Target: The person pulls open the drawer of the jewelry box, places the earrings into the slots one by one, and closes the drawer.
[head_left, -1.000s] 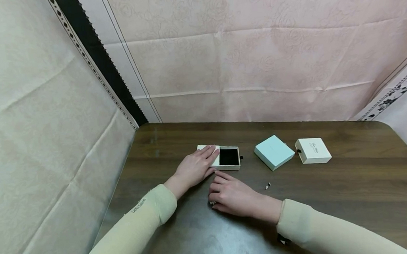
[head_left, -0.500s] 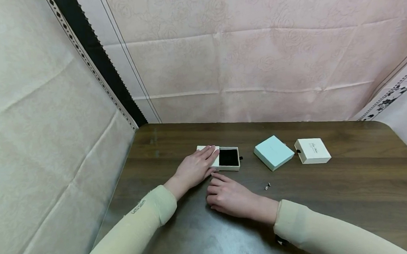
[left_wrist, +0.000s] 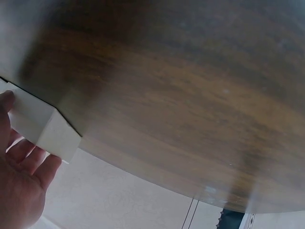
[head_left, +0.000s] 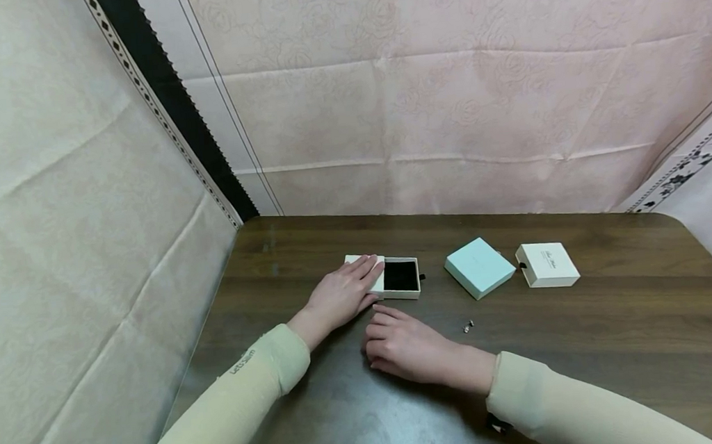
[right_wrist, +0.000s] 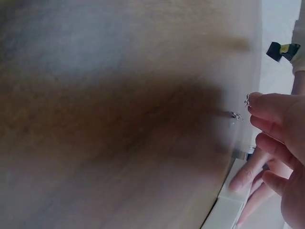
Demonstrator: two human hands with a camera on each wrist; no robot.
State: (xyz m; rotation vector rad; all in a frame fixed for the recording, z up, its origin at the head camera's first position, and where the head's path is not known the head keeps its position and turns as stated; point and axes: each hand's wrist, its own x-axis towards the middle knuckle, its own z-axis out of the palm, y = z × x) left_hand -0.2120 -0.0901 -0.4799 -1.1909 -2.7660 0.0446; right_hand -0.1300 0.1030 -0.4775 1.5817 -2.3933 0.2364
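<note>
Cream-white cardboard under the left hand: a shallow sliding box, flat on a dark brown wood-grain table, toward the far edge. Gripped with the thumb against the near side and the fingers laid, slightly spread, across the top. Partly out at the right end, a white-walled tray with black padded lining and a small black pull tab.

Just nearer the body, the right hand, back upward, fingers curled in and close together. Clamped at the thumb tip, by the look of the right wrist view, a tiny silvery ornament. Cannot tell its exact shape, nor which finger backs the thumb. Close to those fingertips but apart from them, a second tiny silvery piece, apparently down on the tabletop.

Right of the right hand, near the wrist, two small silvery bits almost together on the wood. Farther back, well apart from the tray, a pale aqua square box, set at an angle. Just beside it, a white square box with fine grey lettering on top and a black tab at the left.

On both arms, pale yellow-green sleeves. Behind the table, pinkish cloth with faint rose outlines and fold creases.
</note>
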